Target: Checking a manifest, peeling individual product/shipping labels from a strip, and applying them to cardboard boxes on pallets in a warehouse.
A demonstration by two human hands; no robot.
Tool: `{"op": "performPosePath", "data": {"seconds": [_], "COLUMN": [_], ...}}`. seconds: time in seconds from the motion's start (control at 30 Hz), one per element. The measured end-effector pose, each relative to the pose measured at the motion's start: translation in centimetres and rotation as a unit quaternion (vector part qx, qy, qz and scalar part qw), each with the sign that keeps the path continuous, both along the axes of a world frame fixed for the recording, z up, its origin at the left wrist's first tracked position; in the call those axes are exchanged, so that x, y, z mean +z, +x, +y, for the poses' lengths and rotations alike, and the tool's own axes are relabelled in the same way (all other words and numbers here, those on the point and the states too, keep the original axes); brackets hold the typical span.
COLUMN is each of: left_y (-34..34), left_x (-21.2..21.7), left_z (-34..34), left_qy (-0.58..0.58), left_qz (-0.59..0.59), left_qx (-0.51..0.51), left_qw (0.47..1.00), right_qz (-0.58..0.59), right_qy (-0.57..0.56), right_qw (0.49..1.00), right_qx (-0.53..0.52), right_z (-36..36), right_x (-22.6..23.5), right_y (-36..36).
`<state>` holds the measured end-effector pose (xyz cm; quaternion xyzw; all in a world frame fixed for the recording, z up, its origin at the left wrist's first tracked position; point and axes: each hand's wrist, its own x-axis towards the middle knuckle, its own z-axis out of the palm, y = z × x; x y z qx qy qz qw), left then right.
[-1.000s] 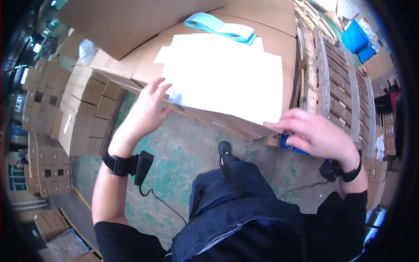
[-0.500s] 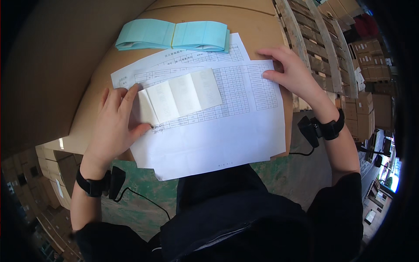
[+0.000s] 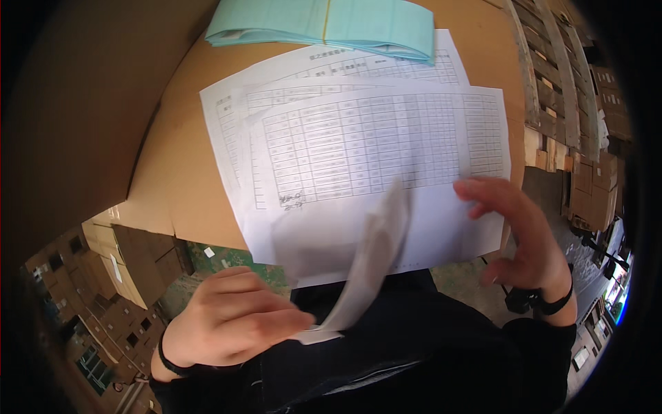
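White paper strip [image 3: 365, 265] has moved: flat on the printed sheets [image 3: 372, 145] half a second ago, now lifted toward the body. Left hand [image 3: 238, 314] pinches its near end; far end blurred, hanging over the sheets. Right hand [image 3: 517, 231] has dropped to the sheets' right edge, thumb and fingers apart, gripping nothing visible; contact with paper can't tell. Strip likely light, floppy, easily creased; best held by an end or edge. Handwriting on top sheet now uncovered. Beyond: blue folded bundle [image 3: 376, 27], cardboard [image 3: 176, 152], wooden pallet [image 3: 552, 76].
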<state>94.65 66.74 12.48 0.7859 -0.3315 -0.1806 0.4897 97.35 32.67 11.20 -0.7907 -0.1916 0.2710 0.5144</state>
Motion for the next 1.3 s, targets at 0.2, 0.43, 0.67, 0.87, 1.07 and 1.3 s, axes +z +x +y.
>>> {"op": "performPosePath", "data": {"seconds": [0.2,0.43,0.67,0.87,1.07,1.3], "left_y": [-0.6,-2.2,-1.3,-1.2,-1.2,-0.8], "left_x": [-1.1,-1.5,-2.1,-3.5,-4.4,-6.2], "left_z": [-3.1,-3.5,-7.4,-8.6,-6.8,-1.2], "left_qy": [-0.025,-0.146,-0.243,-0.152,-0.057,0.272], "left_qz": [-0.016,-0.041,-0.036,0.072,-0.092,-0.262], "left_qx": [-0.044,-0.037,0.065,-0.047,-0.021,0.078], "left_qw": [0.999,0.988,0.967,0.985,0.994,0.923], "right_qz": [0.160,0.173,0.199,0.313,-0.143,-0.057], "right_qy": [0.017,0.077,0.227,0.231,0.025,0.142], "right_qw": [0.984,0.969,0.921,0.863,0.959,0.899], "right_qx": [-0.076,-0.160,-0.247,-0.322,-0.242,-0.410], "right_z": [0.3,-0.5,-0.9,2.3,-0.5,-2.2], "right_x": [-1.9,-2.6,-4.2,-1.1,-3.7,-5.0], "right_y": [-4.5,-6.4,-12.4,-10.4,-11.5,-12.5]}}
